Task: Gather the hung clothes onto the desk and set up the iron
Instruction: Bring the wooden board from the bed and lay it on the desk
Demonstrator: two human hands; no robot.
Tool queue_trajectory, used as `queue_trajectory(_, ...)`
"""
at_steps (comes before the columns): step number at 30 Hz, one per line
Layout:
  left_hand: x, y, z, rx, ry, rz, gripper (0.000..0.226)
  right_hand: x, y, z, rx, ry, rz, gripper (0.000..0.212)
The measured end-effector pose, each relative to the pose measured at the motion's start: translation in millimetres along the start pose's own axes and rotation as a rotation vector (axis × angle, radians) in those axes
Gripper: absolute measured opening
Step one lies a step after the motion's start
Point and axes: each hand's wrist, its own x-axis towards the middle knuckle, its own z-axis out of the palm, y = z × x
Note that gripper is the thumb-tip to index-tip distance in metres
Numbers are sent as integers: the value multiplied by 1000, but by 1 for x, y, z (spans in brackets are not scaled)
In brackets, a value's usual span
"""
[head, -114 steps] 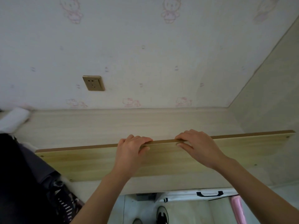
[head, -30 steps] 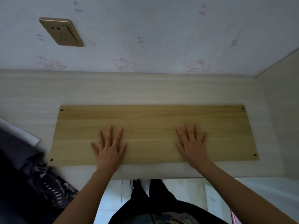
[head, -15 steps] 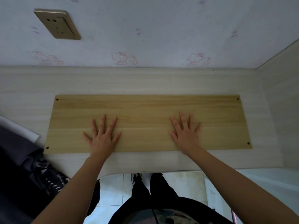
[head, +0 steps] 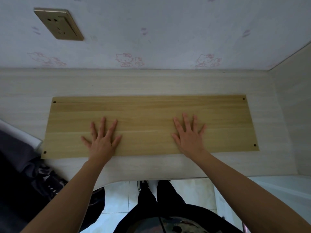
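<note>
A long yellow wooden board (head: 151, 111) with a small hole near each corner lies flat on the pale desk (head: 151, 83). My left hand (head: 102, 138) rests palm down on the board's left half, fingers spread and straight. My right hand (head: 189, 135) lies the same way on the right half. A heap of dark clothes (head: 21, 174) sits at the desk's left end, partly hanging over the front edge. No iron is in view.
A brass wall socket (head: 58, 24) is set in the patterned wall above the desk's left part. A side panel (head: 294, 106) closes the desk on the right. A white rolled thing (head: 18, 133) lies by the clothes. Tiled floor (head: 121, 195) and my legs show below the desk's front edge.
3.8 s ago both hands gripped the board's top edge while it stood on its long side. It now lies flat on the desk under my open palms, barely shifted in the last second.
</note>
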Motion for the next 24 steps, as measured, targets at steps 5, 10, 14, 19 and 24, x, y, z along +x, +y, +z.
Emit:
queue_trajectory(5,-1,3,-2,21,-18,-14,62,0,0,-6,13,-36,-1,69)
queue_trajectory(10,-6,19,-5,-7,-15,-23,62,-3,0,-19,67,-95,-8,67)
queue_trajectory(14,-23,30,1,61,42,135,56,-23,-4,-22,100,-111,-7,69)
queue_trajectory(19,-40,39,10,80,53,295,57,-56,-15,-19,151,-129,20,64)
queue_trajectory(24,-52,45,13,119,71,488,51,-96,-34,-11,195,-124,100,62)
